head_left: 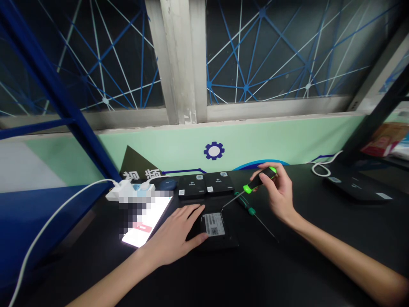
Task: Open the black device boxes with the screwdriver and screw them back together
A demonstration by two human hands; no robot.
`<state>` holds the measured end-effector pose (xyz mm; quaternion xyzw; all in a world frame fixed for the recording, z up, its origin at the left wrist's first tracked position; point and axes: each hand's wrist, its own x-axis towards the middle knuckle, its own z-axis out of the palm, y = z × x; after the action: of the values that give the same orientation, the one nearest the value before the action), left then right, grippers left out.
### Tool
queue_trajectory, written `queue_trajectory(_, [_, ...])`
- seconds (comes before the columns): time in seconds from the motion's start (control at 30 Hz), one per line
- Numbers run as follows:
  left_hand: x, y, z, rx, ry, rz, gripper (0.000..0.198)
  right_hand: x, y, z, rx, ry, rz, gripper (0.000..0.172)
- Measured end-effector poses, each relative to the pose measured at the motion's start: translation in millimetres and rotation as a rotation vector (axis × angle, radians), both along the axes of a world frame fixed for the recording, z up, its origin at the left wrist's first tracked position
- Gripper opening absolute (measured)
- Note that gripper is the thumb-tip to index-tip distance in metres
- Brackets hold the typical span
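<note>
A black flat device (228,241) with a white printed label lies on the dark table in front of me. My left hand (183,230) rests along its left side, fingers stretched out and the thumb near the label. In my right hand (279,192) is a screwdriver (255,181) with a black and bright green handle, gripped by the fingers. Its thin shaft slants down to the left, and the tip is at the upper right of the label. Whether the tip sits in a screw is too small to tell. A second screwdriver (251,210), dark green, lies just right of the device.
Two black boxes (191,186) stand side by side behind the device. A lit phone (150,221) lies left of my left hand, near a white power strip (111,195) with plugged-in chargers. At the right lies another flat black device (358,189) beside a white cable (321,169).
</note>
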<state>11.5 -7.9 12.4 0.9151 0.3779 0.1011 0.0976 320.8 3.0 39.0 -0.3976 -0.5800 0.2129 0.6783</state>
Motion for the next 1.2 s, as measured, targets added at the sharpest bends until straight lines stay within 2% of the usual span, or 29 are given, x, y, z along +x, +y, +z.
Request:
queue_trajectory(0.17, [0.4, 0.0, 0.3, -0.005, 0.007, 0.001, 0.067, 0.2, -0.4, -0.5, 0.018, 0.028, 0.012, 0.017])
queue_trajectory(0.37, [0.1, 0.0, 0.2, 0.006, 0.011, 0.001, 0.066, 7.4, 9.8, -9.1, 0.084, 0.098, 0.041, 0.011])
queue_trajectory(0.63, [0.2, 0.0, -0.3, -0.007, 0.015, 0.008, 0.067, 8.4, 11.1, -12.1, 0.161, 0.081, 0.064, 0.012])
queue_trajectory(1.2, [-0.4, 0.7, -1.6, -0.017, 0.026, 0.012, 0.069, 8.4, 12.1, -12.8, 0.172, 0.049, 0.042, 0.012])
